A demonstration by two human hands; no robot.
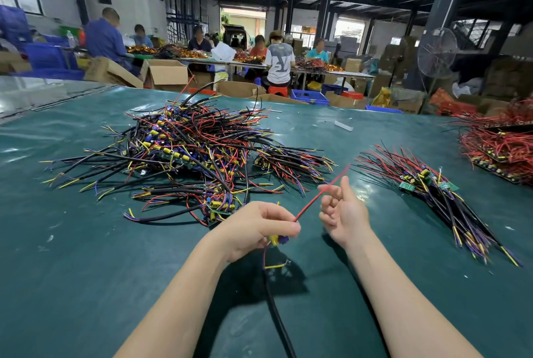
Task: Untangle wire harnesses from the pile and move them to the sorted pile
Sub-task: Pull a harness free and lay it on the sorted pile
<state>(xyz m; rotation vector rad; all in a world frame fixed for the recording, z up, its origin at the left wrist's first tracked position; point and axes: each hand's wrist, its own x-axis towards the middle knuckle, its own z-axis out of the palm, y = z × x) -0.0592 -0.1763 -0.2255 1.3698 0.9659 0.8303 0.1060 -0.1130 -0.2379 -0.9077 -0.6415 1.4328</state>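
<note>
— Head view: how much room do you have around your hands?
— Plenty. The green table mat (86,242) lies bare in front of you and between the two heaps. Its far edge runs past the tangled pile (187,150), with cardboard cartons (167,73) beyond it. A red-wired heap (499,144) crowds the right edge.
— What do the heaps look like?
— The tangled pile is a loose mound of black, red, yellow and purple leads, ends sticking out every way. The sorted pile (441,201), well to your right, lies combed in one direction, small green boards at its upper end.
— And the piece you are working?
— Your left hand (259,227) is curled round one wire harness (276,240), yellow and purple parts showing under the fingers. Its black cable (275,308) hangs toward you, down to the bottom edge. Its thin red wire (308,205) rises slantwise to your right hand (343,213).
— Does the right hand hold it?
— Its fingers are loosely curled and the wire crosses the index fingertip; I cannot tell whether it is pinched.
</note>
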